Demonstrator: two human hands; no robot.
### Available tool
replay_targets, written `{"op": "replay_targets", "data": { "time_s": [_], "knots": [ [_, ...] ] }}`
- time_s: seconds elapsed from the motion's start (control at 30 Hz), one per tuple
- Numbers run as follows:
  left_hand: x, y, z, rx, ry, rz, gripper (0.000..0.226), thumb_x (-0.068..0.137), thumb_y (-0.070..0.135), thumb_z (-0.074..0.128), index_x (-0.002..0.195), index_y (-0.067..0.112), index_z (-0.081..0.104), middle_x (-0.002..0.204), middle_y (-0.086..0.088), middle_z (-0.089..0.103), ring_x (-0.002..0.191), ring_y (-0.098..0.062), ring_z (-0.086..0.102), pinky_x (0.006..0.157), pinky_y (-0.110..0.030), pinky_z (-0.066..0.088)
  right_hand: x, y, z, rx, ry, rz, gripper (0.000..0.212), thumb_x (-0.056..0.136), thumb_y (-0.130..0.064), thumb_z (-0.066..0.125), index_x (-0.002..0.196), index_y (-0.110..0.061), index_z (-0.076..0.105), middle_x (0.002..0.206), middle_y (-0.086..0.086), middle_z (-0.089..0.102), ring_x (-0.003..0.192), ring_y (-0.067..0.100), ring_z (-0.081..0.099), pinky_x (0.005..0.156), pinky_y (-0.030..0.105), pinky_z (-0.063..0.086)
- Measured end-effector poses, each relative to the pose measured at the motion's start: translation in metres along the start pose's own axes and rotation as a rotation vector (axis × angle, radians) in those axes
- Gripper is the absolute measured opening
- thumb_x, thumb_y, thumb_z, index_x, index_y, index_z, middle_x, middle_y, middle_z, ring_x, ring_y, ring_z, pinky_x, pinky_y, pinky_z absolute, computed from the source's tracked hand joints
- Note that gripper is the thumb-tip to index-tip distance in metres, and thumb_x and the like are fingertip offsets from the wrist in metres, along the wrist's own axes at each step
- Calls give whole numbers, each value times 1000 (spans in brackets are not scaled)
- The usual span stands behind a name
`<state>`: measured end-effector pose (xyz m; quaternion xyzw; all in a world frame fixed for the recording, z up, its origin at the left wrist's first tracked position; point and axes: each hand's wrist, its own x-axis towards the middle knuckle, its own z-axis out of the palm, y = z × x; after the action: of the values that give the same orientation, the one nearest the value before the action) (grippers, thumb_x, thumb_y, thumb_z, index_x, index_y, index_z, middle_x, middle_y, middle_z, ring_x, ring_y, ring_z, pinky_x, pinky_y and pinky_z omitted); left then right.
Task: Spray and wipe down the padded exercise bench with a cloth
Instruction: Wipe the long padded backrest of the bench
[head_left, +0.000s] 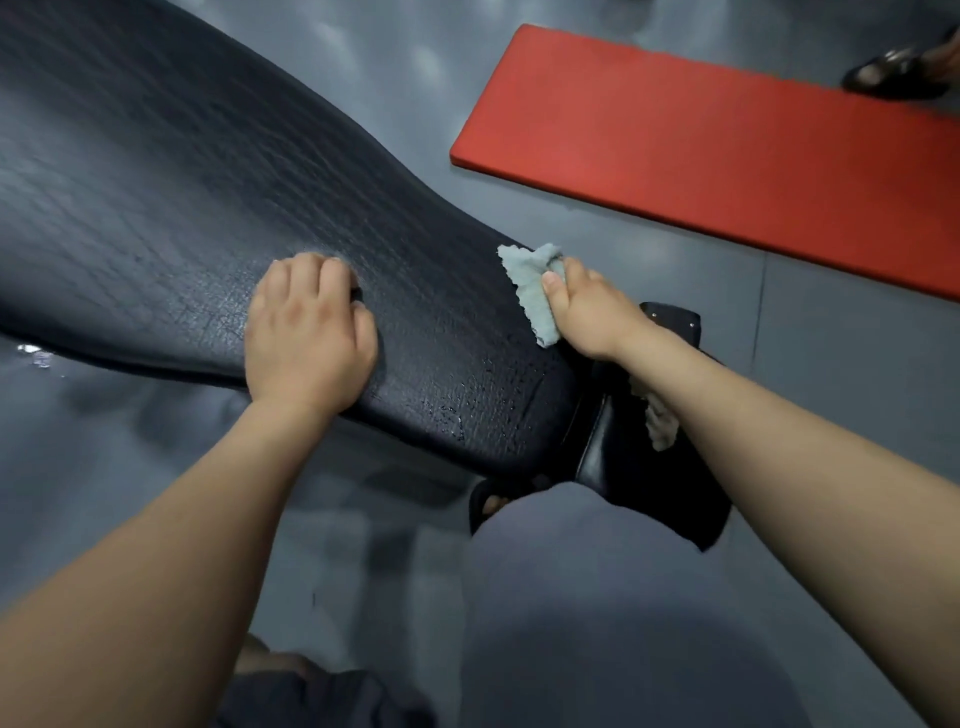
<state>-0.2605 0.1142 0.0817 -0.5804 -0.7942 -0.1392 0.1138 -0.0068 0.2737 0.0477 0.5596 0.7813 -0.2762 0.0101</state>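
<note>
The black padded bench (171, 208) runs from the top left down to the middle of the view. Its narrow end (467, 410) shines with wet streaks. My left hand (309, 332) rests on the pad's near side, fingers curled down against the surface and holding nothing. My right hand (587, 312) grips a pale blue-grey cloth (535, 291) at the far edge of the narrow end, thumb pressed over the cloth. A loose tail of the cloth (660, 421) hangs below my right forearm. No spray bottle is in view.
A red mat (701, 150) lies on the grey floor (831, 322) at the upper right. Another person's black shoe (893, 73) stands at its far corner. My grey-clad leg (597, 597) and sandalled foot (493, 504) are beside the black seat pad (649, 483).
</note>
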Motion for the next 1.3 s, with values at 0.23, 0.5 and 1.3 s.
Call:
{"op": "replay_targets", "data": {
  "time_s": [0.23,0.5,1.3],
  "knots": [
    [-1,2,3,22,44,9,22,95,25,47,102,6,54,111,-21,54,105,-40,47,94,-53,38,-38,-9,21,94,17,178,73,107,-52,19,161,-9,-3,158,30,20,140,48,36,114,50,29],
    [1,1,4,42,61,27,23,96,27,46,101,4,52,109,-24,54,104,-42,47,90,-53,37,-101,-40,57,122,-29,176,80,107,-52,23,159,-6,-14,160,26,-31,152,45,-17,124,49,0],
    [0,-3,4,46,66,47,31,99,31,40,106,3,52,117,-24,53,109,-43,47,94,-52,35,-154,-4,90,-247,46,-261,84,101,-66,5,158,-7,-13,164,25,-23,151,38,-27,126,52,-4]
  ]
}}
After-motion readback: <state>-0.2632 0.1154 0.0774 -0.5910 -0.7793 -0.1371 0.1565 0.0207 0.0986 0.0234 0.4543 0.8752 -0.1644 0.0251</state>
